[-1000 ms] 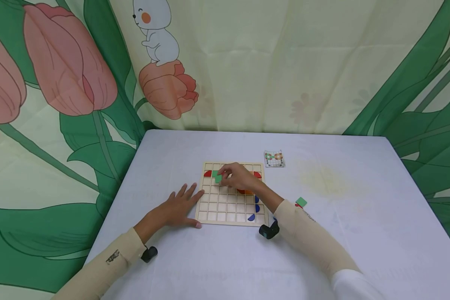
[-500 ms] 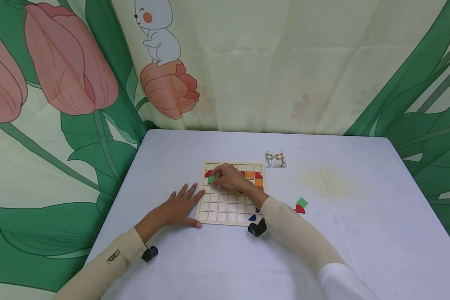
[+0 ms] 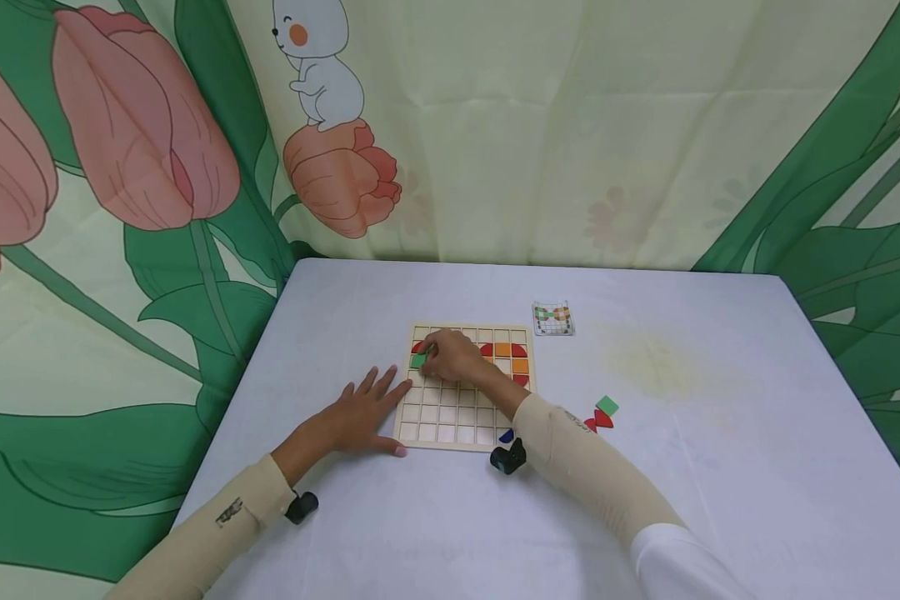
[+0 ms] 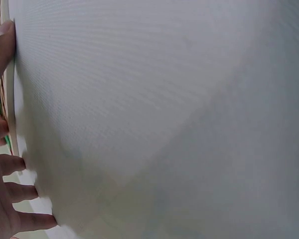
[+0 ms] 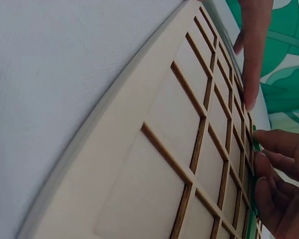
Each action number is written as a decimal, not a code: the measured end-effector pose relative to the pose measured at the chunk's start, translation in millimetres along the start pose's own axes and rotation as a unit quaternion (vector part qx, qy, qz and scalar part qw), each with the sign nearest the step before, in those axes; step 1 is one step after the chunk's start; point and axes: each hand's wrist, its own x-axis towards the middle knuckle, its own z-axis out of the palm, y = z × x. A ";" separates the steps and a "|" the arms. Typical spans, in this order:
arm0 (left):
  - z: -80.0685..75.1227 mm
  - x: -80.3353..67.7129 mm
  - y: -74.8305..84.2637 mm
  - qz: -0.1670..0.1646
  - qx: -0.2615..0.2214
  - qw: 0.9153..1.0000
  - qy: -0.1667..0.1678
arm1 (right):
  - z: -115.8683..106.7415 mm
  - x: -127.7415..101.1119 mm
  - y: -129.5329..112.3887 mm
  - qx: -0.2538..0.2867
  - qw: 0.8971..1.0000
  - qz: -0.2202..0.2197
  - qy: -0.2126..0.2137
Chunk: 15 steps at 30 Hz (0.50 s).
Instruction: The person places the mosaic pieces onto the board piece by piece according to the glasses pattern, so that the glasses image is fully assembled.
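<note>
A wooden grid board [image 3: 448, 414] lies on the white-covered table. Over its upper left part, my right hand [image 3: 450, 357] pinches a green square tile [image 3: 417, 361] at the leftmost column. In the right wrist view, finger and thumb hold the green tile's edge [image 5: 255, 145] right at the grid. A red piece [image 3: 417, 346] sits just above that tile, and my hand hides the cells beside it. My left hand [image 3: 356, 419] lies with fingers spread on the cloth, thumb and a fingertip at the board's left side; its fingers [image 4: 25, 191] show in the left wrist view.
Orange tiles [image 3: 502, 349] and red pieces [image 3: 520, 381] fill cells at the board's upper right. A blue piece [image 3: 506, 436] lies near its lower right corner. Right of the board are a loose green tile [image 3: 607, 406] and red pieces [image 3: 603, 418]. A pattern card [image 3: 553, 318] lies behind.
My right hand has moved left across the board with the green tile, from beside the upper row to the leftmost column below the red piece. The left hand stays in place.
</note>
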 end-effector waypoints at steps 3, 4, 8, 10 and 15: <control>-1.4 -0.3 0.6 0.001 -0.001 1.000 -0.001 | -0.2 0.3 -0.2 -0.006 1.000 -0.001 0.002; -1.8 -0.3 0.8 0.000 -0.001 1.000 -0.001 | -0.4 0.3 -0.6 -0.008 1.000 -0.002 0.002; -2.2 -0.1 1.5 -0.001 -0.004 1.000 0.000 | -0.3 0.8 -1.0 -0.016 1.000 -0.006 0.005; -1.4 0.3 1.5 -0.002 -0.004 1.000 0.001 | 0.3 1.5 -1.0 -0.022 1.000 -0.007 0.006; 0.3 0.8 1.4 -0.005 -0.002 1.000 0.004 | 2.0 2.4 -0.7 -0.028 1.000 -0.004 0.008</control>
